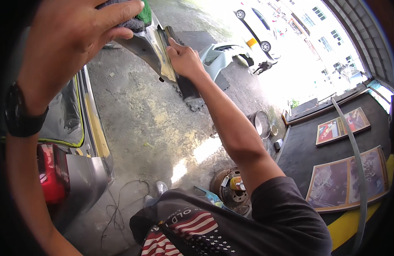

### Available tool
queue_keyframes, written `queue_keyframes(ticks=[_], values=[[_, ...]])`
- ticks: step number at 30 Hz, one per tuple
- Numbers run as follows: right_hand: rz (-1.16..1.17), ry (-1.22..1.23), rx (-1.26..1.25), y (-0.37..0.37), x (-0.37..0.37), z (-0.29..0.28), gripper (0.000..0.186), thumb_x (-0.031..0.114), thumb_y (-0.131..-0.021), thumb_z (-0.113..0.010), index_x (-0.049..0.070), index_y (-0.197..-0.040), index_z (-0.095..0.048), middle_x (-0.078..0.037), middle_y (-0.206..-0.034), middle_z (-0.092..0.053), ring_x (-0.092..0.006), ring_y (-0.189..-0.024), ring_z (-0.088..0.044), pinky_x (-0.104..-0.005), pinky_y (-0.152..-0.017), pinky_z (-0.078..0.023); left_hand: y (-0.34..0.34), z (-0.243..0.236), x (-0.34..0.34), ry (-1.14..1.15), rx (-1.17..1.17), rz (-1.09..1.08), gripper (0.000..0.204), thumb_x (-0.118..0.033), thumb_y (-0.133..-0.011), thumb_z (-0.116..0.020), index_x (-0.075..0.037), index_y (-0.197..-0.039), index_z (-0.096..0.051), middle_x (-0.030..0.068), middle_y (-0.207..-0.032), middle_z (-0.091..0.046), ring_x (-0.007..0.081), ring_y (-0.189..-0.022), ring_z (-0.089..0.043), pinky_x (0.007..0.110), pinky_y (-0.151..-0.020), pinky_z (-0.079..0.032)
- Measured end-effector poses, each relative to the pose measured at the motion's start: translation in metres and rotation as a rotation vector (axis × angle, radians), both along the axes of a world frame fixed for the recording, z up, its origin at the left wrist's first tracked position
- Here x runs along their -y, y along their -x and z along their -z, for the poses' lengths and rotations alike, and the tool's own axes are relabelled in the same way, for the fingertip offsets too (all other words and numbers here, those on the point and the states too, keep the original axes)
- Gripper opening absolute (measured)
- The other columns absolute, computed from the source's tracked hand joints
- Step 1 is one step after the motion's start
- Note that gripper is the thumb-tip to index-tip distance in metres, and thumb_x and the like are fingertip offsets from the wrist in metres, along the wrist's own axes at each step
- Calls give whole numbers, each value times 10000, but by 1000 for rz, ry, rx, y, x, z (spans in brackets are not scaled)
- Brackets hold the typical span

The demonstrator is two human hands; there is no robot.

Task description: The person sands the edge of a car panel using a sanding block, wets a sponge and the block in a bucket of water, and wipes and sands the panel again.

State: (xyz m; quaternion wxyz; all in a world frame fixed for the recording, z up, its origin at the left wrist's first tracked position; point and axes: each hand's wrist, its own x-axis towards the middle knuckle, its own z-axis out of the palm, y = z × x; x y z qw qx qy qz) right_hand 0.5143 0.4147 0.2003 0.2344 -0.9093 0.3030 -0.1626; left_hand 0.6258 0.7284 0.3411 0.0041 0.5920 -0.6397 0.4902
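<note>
At the upper left, my left hand (84,32) presses a fuzzy grey and green cloth (142,15) against a silver car panel (146,50). Thumb and fingers are closed about the cloth, and part of it is cut off by the top of the picture. Yellowish patches mark the panel's edge strip. My right hand (184,59) is closed on the dark trim (186,87) along that edge, its fingertips near the top of the strip. Below my left wrist stands the car's rear side (94,132) with a red tail light (52,173).
A pale bumper (218,62) lies on the stained concrete floor (137,106). Near my feet are a rusty wheel rim (220,179) with a yellow can (237,183) and a loose cable (116,209). Framed pictures (348,177) stand at right; a white car (259,23) is outside.
</note>
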Motion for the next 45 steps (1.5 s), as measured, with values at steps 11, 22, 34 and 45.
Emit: queue_keyframes(ticks=[11,22,34,45], values=[[25,127,28,-14,14,2,576,529,-1008,-507,304,-1524,-630,-238,-1208,-768,-463,-1190,-704,-494,-1075,-541,-1,1,3,-4,-4,6,561,-189,-850,-825,-137,-1396,-709,68,-1440,-685,291,-1305,-634,449,-1110,-485],[50,122,22,-25,18,0,555,524,-1014,-551,295,-1511,-642,-287,-1182,-760,-466,-1223,-694,-461,-1119,-500,0,1,3,-1,16,-16,548,-202,-844,-829,-147,-1378,-722,60,-1438,-690,281,-1297,-639,451,-1115,-474],[33,102,-14,-24,14,-2,573,505,-1018,-494,312,-1543,-615,-248,-1165,-776,-462,-1153,-718,-499,-1039,-559,-1,-3,3,-10,31,-35,534,-217,-838,-833,-157,-1359,-736,50,-1436,-694,270,-1289,-645,453,-1120,-461],[-4,-5,6,-4,-1,-4,556,512,-1015,-540,287,-1513,-648,-219,-1048,-798,-436,-1058,-747,-481,-990,-569,-2,-4,3,-27,26,-33,528,-197,-836,-841,-148,-1352,-742,55,-1433,-697,281,-1276,-646,460,-1106,-472]])
